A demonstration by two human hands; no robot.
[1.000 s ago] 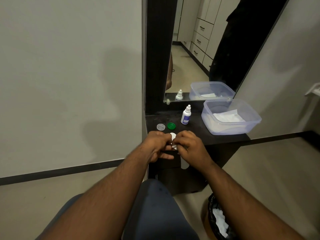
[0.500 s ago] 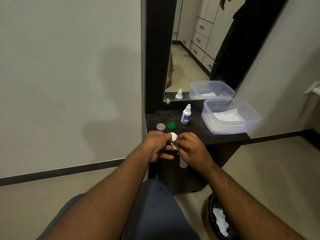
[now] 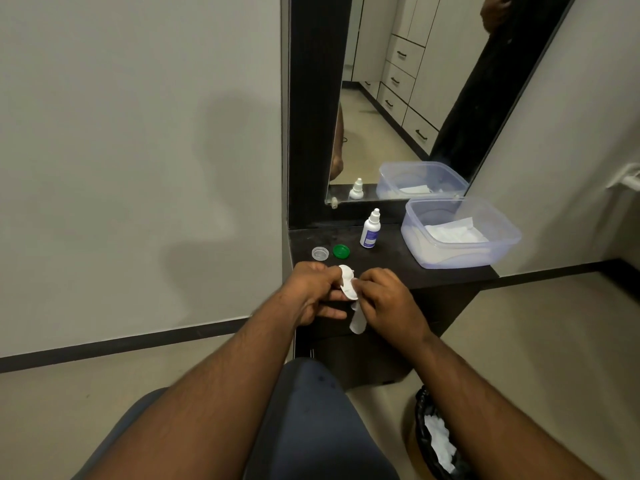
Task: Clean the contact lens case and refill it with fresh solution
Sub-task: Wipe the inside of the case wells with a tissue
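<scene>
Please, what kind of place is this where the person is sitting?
Probably a dressing corner in a home bedroom: a tall mirror above a dark shelf, drawers seen in the reflection, and a bin on the floor.

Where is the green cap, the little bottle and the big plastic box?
green cap (image 3: pixel 340 250), head view, middle of its top
bottle (image 3: pixel 370 233), head view, on its label
plastic box (image 3: pixel 450 259), head view, on its front wall

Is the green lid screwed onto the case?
No, the green lid lies loose on the dark shelf, beside the clear lid.
</scene>
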